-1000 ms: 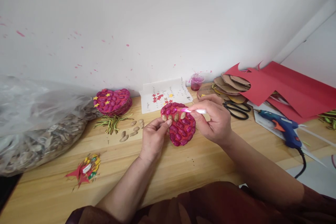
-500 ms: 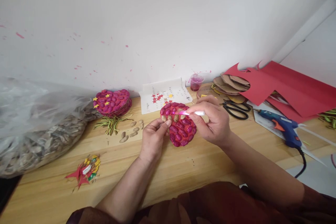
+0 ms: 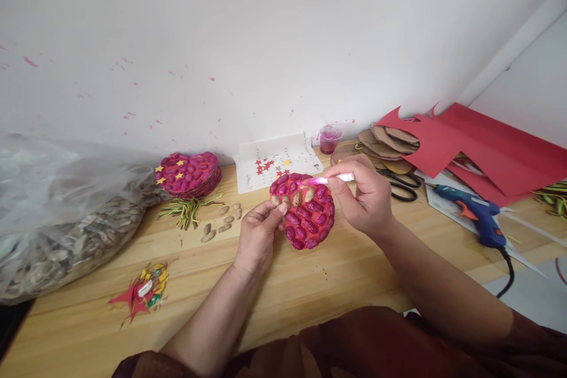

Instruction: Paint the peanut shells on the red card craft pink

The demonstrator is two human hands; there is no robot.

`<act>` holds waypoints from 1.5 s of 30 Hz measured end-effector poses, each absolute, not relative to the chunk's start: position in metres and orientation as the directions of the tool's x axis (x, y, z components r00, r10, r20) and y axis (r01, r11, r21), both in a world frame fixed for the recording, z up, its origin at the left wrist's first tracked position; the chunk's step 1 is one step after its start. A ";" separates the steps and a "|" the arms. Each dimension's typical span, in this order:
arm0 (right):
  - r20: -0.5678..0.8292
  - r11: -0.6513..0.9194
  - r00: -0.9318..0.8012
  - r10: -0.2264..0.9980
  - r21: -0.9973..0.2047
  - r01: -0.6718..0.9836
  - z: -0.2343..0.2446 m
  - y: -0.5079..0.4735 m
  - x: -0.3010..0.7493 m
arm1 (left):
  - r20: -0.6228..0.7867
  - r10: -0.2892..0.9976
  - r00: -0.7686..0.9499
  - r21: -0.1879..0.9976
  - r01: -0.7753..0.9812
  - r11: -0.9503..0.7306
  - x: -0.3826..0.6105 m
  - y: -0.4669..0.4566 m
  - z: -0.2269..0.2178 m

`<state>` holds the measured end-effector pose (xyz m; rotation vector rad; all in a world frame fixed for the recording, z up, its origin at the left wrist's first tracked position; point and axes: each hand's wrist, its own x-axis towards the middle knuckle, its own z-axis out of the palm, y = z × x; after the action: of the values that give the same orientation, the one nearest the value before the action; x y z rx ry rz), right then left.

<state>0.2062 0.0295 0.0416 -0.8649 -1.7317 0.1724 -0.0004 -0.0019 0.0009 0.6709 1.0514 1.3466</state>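
Observation:
My left hand [image 3: 261,230] pinches the left edge of a red disc covered with peanuts [image 3: 310,221], thumb on top. Most of its peanuts are painted magenta; several across the upper middle are still bare tan. My right hand [image 3: 363,198] grips a white-handled paintbrush [image 3: 340,178], its magenta tip at the disc's upper part. Behind the disc lies a white sheet [image 3: 252,150] with small red and yellow stars. Several loose peanuts [image 3: 224,228] rest on the table left of my left hand.
A stack of magenta peanut discs [image 3: 190,174] with yellow stars and a bag of peanuts [image 3: 88,242] stand left. At the back is a cup of magenta paint [image 3: 328,142]. Scissors [image 3: 401,186], a blue glue gun [image 3: 481,215] and red paper [image 3: 500,159] lie right.
My right hand and the brush have shifted slightly right and the brush tip has moved up, uncovering more bare peanuts. My left hand keeps its hold on the disc.

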 end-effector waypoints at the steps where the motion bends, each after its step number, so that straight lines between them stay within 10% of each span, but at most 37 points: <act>1: 0.774 0.717 -0.086 0.627 -0.531 0.452 0.041 0.030 0.207 | -0.217 0.972 -0.091 0.881 -0.447 0.155 -0.001 -0.002 0.001; 45: 0.720 0.612 0.052 0.692 -0.623 0.488 0.046 0.047 0.223 | -0.269 0.954 -0.129 0.884 -0.427 0.192 -0.001 0.002 -0.001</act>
<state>0.2226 0.0466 0.0464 -1.0085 -1.5950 0.2045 -0.0010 0.0023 -0.0011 0.6310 1.1221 1.3310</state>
